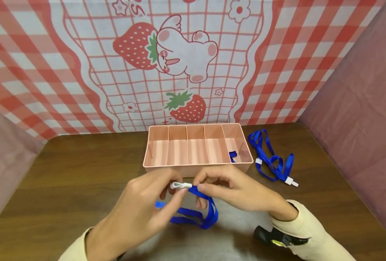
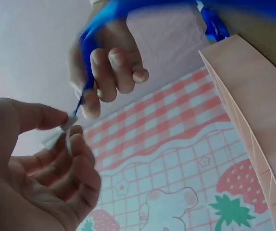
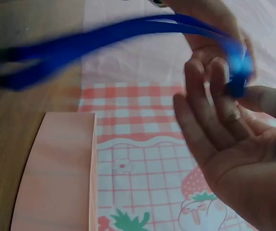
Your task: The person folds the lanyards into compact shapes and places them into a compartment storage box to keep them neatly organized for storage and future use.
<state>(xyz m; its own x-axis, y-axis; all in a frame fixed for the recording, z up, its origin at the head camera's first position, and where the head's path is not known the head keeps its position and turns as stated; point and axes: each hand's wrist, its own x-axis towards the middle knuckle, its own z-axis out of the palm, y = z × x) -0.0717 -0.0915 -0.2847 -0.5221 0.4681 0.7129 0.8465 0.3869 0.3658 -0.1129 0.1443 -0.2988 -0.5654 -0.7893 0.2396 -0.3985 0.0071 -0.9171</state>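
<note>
A blue lanyard (image 1: 209, 217) hangs in a loop below both hands, in front of the pink box. Between thumb and fingers, my left hand (image 1: 147, 203) pinches the lanyard's white plastic clip (image 1: 181, 185). My right hand (image 1: 235, 188) pinches the blue strap right beside that clip. In the left wrist view the white clip (image 2: 67, 126) sits at the left fingertips, and the strap (image 2: 87, 57) runs up past the right hand. The right wrist view shows the strap (image 3: 123, 36) sweeping left, blurred, from the pinched fingers.
A pink box (image 1: 197, 168) with several compartments stands at the table's back. Its rightmost compartment holds a small blue strap piece (image 1: 233, 155). Right of the box lies another blue lanyard (image 1: 271, 159) with white fittings. A strawberry-patterned cloth (image 1: 186, 65) hangs behind the wooden table (image 1: 82, 174).
</note>
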